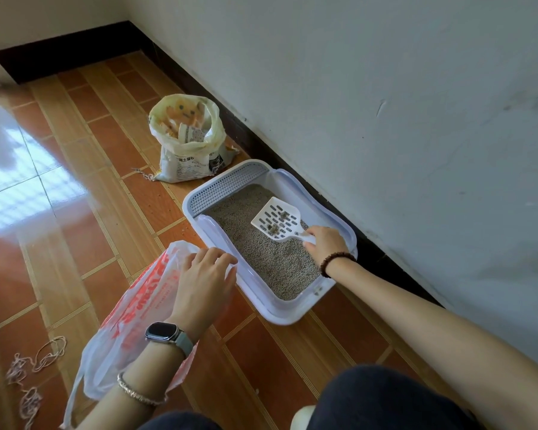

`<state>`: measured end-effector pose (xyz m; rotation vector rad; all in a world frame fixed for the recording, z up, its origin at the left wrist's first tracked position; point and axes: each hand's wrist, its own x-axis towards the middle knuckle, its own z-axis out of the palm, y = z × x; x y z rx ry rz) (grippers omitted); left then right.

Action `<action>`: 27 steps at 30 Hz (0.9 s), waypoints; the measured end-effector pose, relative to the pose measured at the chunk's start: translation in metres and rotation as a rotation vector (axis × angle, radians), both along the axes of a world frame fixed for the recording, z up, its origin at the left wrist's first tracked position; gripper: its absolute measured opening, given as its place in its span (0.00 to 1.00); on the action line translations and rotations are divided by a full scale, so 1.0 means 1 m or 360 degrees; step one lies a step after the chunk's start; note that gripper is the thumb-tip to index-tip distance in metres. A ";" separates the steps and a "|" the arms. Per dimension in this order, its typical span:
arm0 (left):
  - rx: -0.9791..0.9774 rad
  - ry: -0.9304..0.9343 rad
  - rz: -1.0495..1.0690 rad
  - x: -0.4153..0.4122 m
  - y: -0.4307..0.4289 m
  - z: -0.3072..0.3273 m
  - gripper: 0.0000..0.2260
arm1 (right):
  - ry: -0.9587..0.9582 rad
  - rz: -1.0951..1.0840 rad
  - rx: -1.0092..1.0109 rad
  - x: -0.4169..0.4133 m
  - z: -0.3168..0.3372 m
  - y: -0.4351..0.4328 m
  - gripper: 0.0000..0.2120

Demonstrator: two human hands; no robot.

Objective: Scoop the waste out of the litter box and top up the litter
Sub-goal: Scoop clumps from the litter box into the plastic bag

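Observation:
A pale lilac litter box (214, 234) lies on the tiled floor by the wall, filled with grey granules (271, 259). My right hand (325, 243) grips the handle of a white slotted scoop (277, 218), held above the litter with a few clumps of waste on it. My left hand (204, 274) pinches the rim of a white plastic bag with red print (137, 311), just left of the box's near corner. An open sack of litter (188, 141) stands beyond the box near the wall.
The wall and dark skirting (292, 172) run close along the right side of the box. Loose string (35, 367) lies on the floor at the lower left. My knees (385, 401) are at the bottom edge. Glossy tiles (75, 197) stretch to the left.

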<state>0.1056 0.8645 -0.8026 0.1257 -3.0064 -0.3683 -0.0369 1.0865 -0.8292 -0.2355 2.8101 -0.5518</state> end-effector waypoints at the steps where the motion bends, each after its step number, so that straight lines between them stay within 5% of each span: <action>1: 0.0002 0.0001 0.0004 0.000 0.000 -0.001 0.07 | 0.0004 -0.0004 0.0004 0.000 0.000 0.001 0.11; 27: 0.0015 -0.0108 0.0171 0.046 -0.019 -0.019 0.09 | 0.0069 0.0271 -0.0241 0.025 0.039 -0.034 0.09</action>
